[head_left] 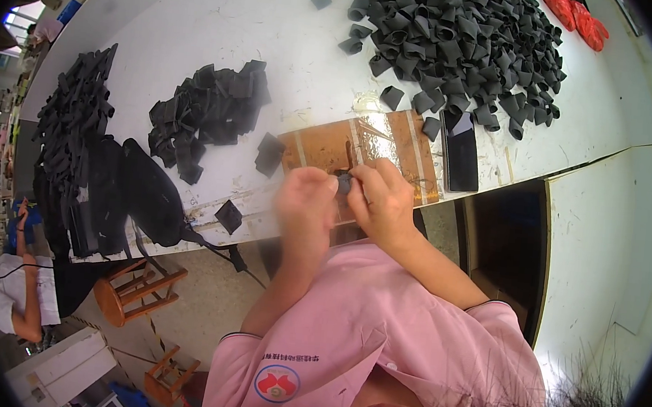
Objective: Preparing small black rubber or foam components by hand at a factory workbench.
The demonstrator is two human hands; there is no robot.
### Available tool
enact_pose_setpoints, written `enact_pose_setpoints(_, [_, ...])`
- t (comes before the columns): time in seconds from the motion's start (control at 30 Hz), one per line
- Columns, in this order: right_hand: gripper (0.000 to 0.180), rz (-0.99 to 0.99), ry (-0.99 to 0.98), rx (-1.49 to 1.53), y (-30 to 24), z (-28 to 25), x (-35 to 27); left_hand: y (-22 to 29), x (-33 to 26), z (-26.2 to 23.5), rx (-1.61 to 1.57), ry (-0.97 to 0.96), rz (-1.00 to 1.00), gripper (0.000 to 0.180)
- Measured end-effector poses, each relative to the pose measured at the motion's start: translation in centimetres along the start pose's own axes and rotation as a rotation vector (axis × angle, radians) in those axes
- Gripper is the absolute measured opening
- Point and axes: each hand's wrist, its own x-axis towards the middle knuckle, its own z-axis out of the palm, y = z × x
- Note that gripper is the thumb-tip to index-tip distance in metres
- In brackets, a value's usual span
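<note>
Both hands meet over a brown board point(311, 146) at the table's near edge. A small black piece point(345, 183) of thin sheet material is pinched between them, mostly covered by fingers. My right hand point(382, 201) grips its right side with bent fingers. On the other side, my left hand point(307, 198) is partly smeared by motion, its fingertips closed at the piece. A thin brown upright rod point(350, 153) stands just beyond the fingers. Flat black pieces point(270, 154) lie left of the board, and one more black square point(229, 216) sits near the edge.
Far right holds a big heap of black folded loops point(456, 44). A dark phone point(461, 152) lies beside the board. Leftward are a pile of flat black pieces point(210, 108), a heap of black strips point(74, 115) and a black pouch point(150, 192). Wooden stools point(136, 295) stand below.
</note>
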Motion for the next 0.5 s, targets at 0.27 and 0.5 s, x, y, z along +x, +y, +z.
enact_pose_setpoints(0.27, [0.012, 1.055, -0.434, 1.747, 0.2, -1.6, 0.7, -0.1, -0.9, 0.0, 0.362, -0.028, 0.363, 0.014])
enact_pose_setpoints(0.5, [0.026, 0.560, -0.464, 1.006, -1.5, -4.3, 5.5, 4.1, 0.8, 0.7, -0.296, -0.279, -0.017, 0.015])
